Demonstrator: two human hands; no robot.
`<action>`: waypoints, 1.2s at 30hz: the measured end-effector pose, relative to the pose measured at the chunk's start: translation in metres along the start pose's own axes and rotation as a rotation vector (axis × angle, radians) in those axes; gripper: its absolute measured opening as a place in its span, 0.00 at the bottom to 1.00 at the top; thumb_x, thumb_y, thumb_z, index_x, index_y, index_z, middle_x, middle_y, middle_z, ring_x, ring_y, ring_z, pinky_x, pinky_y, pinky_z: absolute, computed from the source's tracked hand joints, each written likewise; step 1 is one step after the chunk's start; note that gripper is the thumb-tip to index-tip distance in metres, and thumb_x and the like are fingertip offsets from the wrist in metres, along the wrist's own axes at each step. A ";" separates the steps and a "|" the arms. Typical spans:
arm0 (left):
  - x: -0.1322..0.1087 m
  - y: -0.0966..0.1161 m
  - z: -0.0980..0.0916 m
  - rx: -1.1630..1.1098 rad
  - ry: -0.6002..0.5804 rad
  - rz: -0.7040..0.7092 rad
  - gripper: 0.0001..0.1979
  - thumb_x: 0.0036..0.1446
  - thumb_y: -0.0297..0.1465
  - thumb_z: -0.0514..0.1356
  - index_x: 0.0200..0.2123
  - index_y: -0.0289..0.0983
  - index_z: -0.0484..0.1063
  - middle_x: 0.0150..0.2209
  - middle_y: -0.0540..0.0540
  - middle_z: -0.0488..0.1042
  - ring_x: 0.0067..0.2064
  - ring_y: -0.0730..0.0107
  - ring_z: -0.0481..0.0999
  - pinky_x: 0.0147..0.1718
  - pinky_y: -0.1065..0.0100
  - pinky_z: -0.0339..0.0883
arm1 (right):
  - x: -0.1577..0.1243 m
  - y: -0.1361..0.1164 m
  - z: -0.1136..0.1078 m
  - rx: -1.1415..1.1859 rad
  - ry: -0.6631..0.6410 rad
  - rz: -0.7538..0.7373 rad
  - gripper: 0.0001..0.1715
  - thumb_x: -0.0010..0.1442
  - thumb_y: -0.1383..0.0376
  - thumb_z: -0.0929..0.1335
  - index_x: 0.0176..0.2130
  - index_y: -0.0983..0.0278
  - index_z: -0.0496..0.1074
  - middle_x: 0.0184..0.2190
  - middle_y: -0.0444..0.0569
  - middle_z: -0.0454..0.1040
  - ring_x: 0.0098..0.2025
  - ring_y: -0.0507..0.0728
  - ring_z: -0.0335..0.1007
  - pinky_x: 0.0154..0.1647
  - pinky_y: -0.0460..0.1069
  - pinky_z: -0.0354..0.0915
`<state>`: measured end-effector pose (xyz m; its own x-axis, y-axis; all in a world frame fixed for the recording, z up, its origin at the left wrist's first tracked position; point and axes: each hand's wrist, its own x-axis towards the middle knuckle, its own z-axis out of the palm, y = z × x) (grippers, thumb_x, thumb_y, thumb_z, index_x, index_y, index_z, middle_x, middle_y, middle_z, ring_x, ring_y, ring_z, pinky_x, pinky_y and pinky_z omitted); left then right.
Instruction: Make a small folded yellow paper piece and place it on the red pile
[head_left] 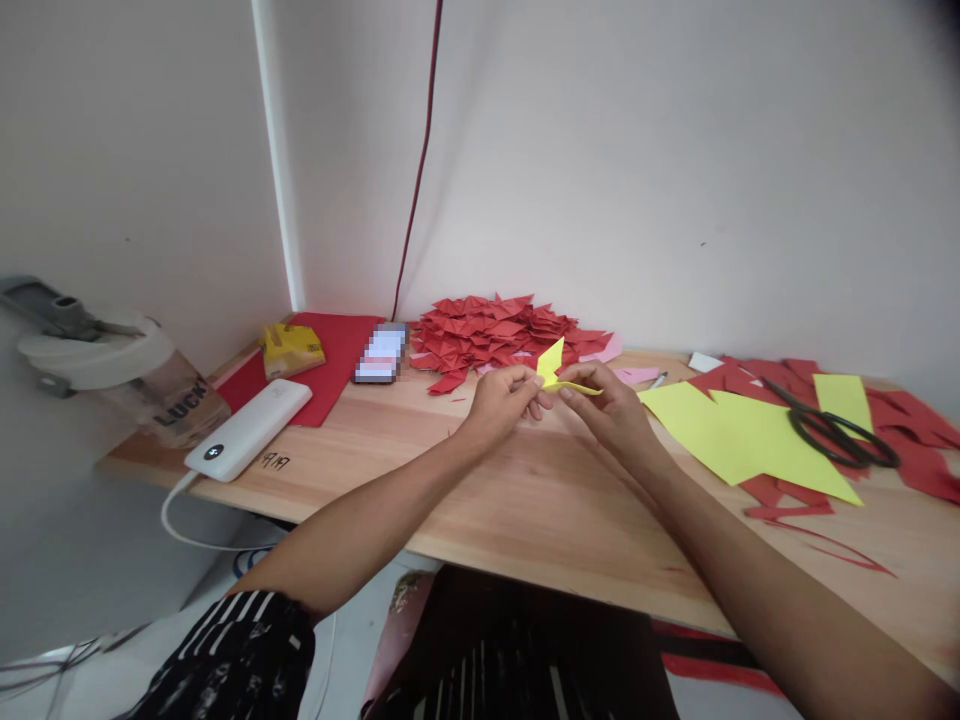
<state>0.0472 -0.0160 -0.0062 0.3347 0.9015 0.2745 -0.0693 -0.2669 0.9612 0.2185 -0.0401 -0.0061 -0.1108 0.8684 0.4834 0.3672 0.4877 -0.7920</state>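
A folded piece of yellow paper is held up over the table between both hands, one pointed flap standing upward and another reaching right. My left hand pinches its left side, fingers closed on it. On the other side, my right hand grips the right part between thumb and fingers. Just behind the hands lies a heap of folded red paper pieces. To the right of my right hand, a cut yellow sheet rests on the table, with black-handled scissors lying over it.
Red paper scraps spread at the right. On the left are a phone, a white power bank with a cable, a yellow packet on red sheets, and a clear lidded bottle at the table's edge.
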 end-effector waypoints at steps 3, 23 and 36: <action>0.000 -0.001 0.001 0.006 -0.006 -0.008 0.11 0.58 0.32 0.56 0.27 0.32 0.70 0.25 0.46 0.76 0.22 0.79 0.70 0.24 0.76 0.61 | -0.001 -0.002 -0.001 -0.105 0.016 -0.003 0.08 0.60 0.58 0.68 0.37 0.60 0.70 0.36 0.47 0.73 0.40 0.57 0.70 0.42 0.51 0.64; -0.003 -0.002 0.004 -0.076 -0.037 -0.081 0.08 0.54 0.31 0.62 0.29 0.32 0.69 0.27 0.45 0.77 0.24 0.78 0.73 0.26 0.75 0.65 | 0.003 -0.001 -0.002 -0.083 0.020 0.139 0.10 0.56 0.57 0.68 0.30 0.61 0.69 0.30 0.46 0.73 0.34 0.56 0.69 0.33 0.49 0.63; -0.005 0.004 0.007 -0.046 0.022 -0.081 0.05 0.54 0.26 0.60 0.27 0.31 0.69 0.25 0.46 0.76 0.23 0.78 0.73 0.25 0.76 0.64 | 0.003 -0.001 0.005 0.141 0.057 0.257 0.12 0.51 0.59 0.71 0.31 0.61 0.66 0.29 0.43 0.71 0.32 0.54 0.66 0.33 0.48 0.62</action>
<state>0.0522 -0.0239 -0.0041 0.3203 0.9269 0.1957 -0.0857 -0.1774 0.9804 0.2131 -0.0375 -0.0054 0.0224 0.9605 0.2773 0.2438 0.2637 -0.9333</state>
